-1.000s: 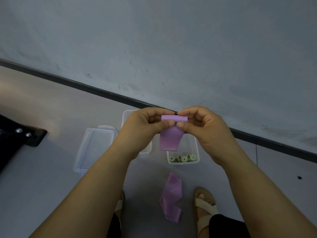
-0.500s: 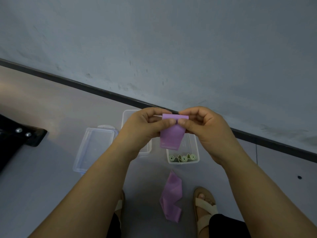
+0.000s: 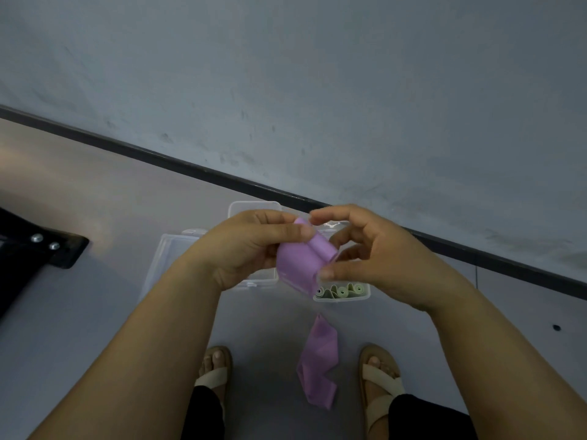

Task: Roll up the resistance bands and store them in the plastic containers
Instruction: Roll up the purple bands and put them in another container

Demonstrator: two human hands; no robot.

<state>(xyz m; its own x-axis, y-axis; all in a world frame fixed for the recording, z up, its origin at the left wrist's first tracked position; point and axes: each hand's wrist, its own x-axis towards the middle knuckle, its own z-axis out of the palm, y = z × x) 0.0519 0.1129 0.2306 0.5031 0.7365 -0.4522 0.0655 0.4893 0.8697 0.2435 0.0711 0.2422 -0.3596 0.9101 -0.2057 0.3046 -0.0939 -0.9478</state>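
Above the plastic containers [image 3: 346, 296], the left hand [image 3: 247, 246] stayed pinched on the purple resistance band [image 3: 298, 265], its roll now tilted; the right hand [image 3: 381, 262] had its fingers [image 3: 330, 214] loosened round it, mid-roll.

Left hand [image 3: 244, 249] and right hand [image 3: 381, 258] pinch purple band [image 3: 297, 266].

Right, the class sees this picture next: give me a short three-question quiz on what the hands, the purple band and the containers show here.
1. True or false: the purple band is fully rolled.
2. Of the left hand and the right hand, which grip the band? A. neither B. only one C. both
3. Fill in: the rolls in the clear container are ____.
Key: 1 false, a loose tail hangs down; 2 C; 3 green.
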